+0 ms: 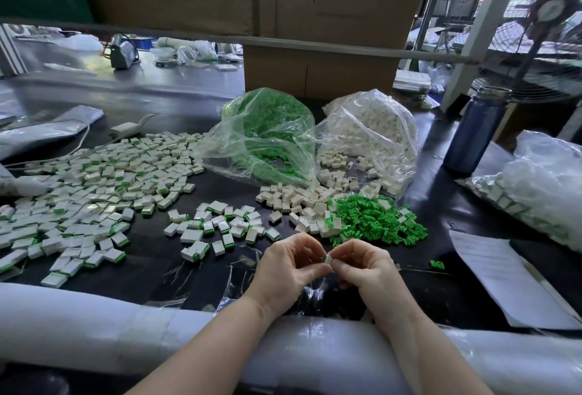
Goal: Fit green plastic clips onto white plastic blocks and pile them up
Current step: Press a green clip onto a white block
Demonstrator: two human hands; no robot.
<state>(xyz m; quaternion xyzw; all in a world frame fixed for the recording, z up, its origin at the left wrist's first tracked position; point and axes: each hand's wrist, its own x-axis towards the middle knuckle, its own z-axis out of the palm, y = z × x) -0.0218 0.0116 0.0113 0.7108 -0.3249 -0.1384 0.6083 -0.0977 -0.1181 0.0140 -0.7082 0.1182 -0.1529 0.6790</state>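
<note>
Risk: clip [324,258] could be seated crooked or popped out if pressed off-axis; it is small and mostly hidden by fingertips. One white block [328,260] with the green clip at its end is pinched between left hand [288,265] and right hand [365,265], above the table's near edge. Fingers of both are curled narrow around it. Finished pile [85,186] is spread toward the table's left edge [19,276]; loose clips [374,221] are just beyond the right hand.

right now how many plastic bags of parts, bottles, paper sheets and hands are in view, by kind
Clear bags of parts: 3, the green clip bag, the white block bag and the bag at the right edge
Blue bottle: 1
Paper sheet: 1
Hands: 2, left hand and right hand
Total: 7
</note>
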